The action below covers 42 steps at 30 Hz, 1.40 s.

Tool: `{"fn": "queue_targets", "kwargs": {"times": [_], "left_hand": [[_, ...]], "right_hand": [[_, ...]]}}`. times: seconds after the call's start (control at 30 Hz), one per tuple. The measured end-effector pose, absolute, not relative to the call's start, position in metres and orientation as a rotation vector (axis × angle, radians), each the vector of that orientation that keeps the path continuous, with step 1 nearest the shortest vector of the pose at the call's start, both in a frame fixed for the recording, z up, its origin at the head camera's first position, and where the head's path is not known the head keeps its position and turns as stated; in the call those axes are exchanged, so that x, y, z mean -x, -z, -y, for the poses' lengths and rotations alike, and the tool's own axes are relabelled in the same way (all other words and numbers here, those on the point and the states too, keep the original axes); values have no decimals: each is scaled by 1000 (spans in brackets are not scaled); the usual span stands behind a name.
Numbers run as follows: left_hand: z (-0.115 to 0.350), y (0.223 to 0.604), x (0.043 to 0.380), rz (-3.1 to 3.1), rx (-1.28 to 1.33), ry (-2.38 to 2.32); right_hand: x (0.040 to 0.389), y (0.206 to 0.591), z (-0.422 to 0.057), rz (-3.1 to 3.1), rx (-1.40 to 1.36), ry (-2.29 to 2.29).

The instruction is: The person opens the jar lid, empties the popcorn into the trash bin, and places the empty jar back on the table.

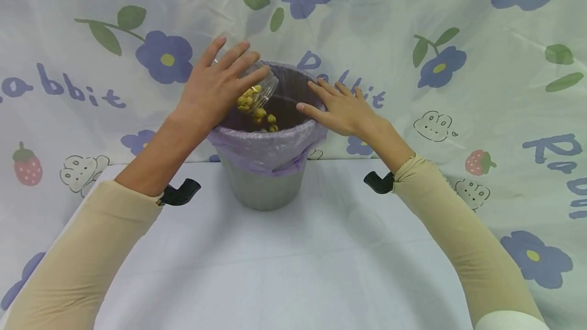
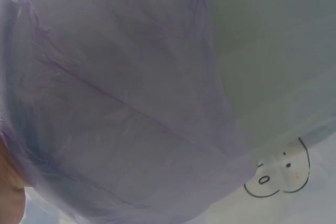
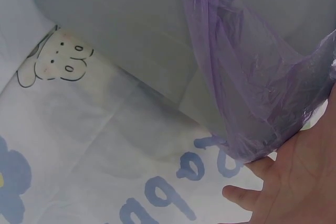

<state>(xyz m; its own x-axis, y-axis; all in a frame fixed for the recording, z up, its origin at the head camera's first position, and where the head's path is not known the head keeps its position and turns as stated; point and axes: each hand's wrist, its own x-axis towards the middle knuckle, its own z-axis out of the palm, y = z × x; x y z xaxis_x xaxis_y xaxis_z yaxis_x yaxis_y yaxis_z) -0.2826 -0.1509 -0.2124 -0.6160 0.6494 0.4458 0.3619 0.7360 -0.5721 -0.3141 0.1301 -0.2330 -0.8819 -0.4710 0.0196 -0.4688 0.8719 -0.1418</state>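
Note:
My left hand [image 1: 215,83] grips a clear jar [image 1: 270,87], its mouth tipped down to the right over a grey bin [image 1: 261,187]. Small round yellow-brown dried pieces [image 1: 259,115] lie inside the jar and spill from its mouth into the bin. A thin purple bag [image 1: 270,152] lines the bin and folds down over its rim. On the bin's right side, my right hand [image 1: 346,111] rests at the rim with fingers spread. The right wrist view shows that palm against the bag; in the left wrist view the bag hides nearly all of the left hand.
The bin stands upright at the back of a white-covered table [image 1: 284,279]. Behind it hangs a cloth [image 1: 367,14] printed with blue flowers and rabbits. A faint clear disc [image 1: 367,227] lies right of the bin. Black wrist mounts [image 1: 181,192] show at both cuffs.

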Motion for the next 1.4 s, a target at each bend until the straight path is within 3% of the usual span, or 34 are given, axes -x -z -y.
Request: {"fn": "queue_targets", "kwargs": {"times": [1.1,1.23,1.4], "left_hand": [[144,206,274,2217,768,-1044],[145,206,276,2262,780,-921],[156,206,277,2309,744,-441]], "right_hand": [[314,234,-130,-3010,773,229],[314,233,-131,-3019,768,216],[313,233,-131,-3024,771,221]]}}
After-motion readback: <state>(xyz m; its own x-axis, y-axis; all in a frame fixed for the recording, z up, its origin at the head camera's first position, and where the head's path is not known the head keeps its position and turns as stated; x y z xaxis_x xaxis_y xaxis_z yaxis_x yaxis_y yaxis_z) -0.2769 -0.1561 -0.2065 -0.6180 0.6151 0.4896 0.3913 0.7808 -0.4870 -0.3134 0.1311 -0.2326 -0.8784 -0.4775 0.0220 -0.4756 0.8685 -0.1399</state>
